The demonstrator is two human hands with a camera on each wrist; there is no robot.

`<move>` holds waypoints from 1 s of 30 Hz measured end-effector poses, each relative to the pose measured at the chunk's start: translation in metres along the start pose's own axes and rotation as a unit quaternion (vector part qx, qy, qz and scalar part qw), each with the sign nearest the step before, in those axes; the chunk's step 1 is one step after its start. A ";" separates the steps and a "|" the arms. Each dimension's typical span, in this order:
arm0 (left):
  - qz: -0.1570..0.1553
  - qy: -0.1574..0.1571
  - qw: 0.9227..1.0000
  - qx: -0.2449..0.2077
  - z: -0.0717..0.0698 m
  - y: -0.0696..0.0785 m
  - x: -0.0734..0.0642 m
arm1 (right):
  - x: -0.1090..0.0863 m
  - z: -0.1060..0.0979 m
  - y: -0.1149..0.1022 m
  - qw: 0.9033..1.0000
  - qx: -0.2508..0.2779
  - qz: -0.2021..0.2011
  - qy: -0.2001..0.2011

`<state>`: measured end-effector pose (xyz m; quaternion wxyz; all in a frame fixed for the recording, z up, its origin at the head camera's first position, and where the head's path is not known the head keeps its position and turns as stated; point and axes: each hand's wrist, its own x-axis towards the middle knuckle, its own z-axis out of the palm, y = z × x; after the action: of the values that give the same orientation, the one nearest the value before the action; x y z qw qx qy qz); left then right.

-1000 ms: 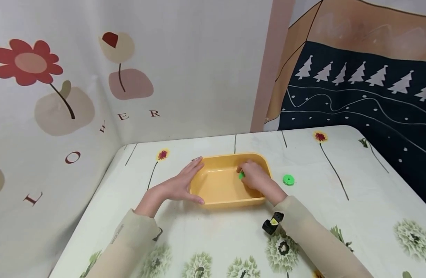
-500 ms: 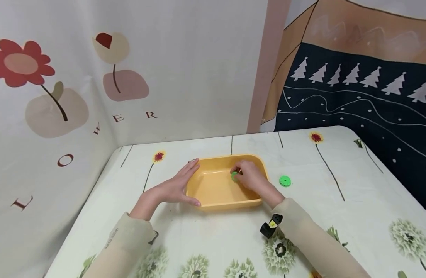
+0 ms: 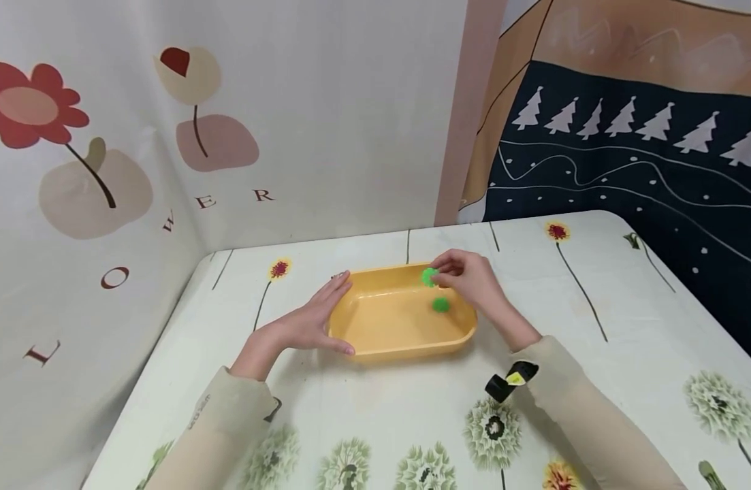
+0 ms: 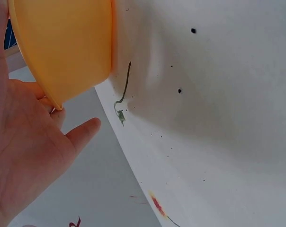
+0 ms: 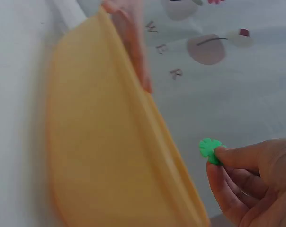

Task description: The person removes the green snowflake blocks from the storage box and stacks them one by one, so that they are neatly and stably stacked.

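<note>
A yellow-orange plastic tray (image 3: 387,350) sits on the table. My left hand (image 3: 301,327) lies against its left end, fingers straight along the rim and thumb spread toward the front corner. In the left wrist view that hand (image 4: 36,137) touches the tray wall (image 4: 69,42). My right hand (image 3: 473,279) pinches a small green notched plastic disc (image 3: 429,277) between thumb and fingers, over the tray's far right side. The right wrist view shows the disc (image 5: 209,149) with petal-like edges, above the rim. A second green disc (image 3: 440,304) lies inside the tray at the right.
The table is covered by a white cloth (image 3: 375,408) printed with flowers. A pale curtain (image 3: 326,122) with flower prints hangs behind, and a dark cloth with white trees (image 3: 626,170) hangs at the right. A black strap (image 3: 511,381) sits at my right wrist.
My right hand has risen from inside the tray and now holds a green disc above it. One disc lies in the tray; the one on the table is gone. Left hand stays.
</note>
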<state>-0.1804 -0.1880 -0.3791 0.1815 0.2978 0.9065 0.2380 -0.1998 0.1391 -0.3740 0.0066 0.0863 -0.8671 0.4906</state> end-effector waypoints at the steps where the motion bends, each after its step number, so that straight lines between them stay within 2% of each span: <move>1: -0.001 0.000 1.000 -0.002 0.000 0.000 0.000 | -0.001 -0.007 0.001 1.000 0.005 0.005 0.004; 7: 0.006 0.002 1.000 -0.004 0.000 -0.001 0.001 | -0.008 -0.043 0.013 0.999 0.005 0.043 0.011; 13: 0.009 0.008 1.000 -0.007 0.001 -0.002 0.001 | -0.021 -0.065 0.035 0.997 -0.003 0.073 0.015; 19: -0.001 -0.002 1.000 -0.010 0.003 -0.001 -0.001 | -0.032 -0.075 0.059 0.994 0.016 0.108 0.005; 23: -0.004 -0.001 1.000 -0.004 0.003 -0.002 -0.002 | -0.036 -0.078 0.073 0.993 0.027 0.115 -0.016; 30: 0.002 0.001 1.000 -0.005 0.001 -0.003 -0.001 | -0.041 -0.080 0.087 0.991 0.013 0.124 -0.052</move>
<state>-0.1801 -0.1905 -0.3818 0.1820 0.2986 0.9047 0.2433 -0.1793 0.2575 -0.4104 -0.1004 0.0032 -0.8638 0.4937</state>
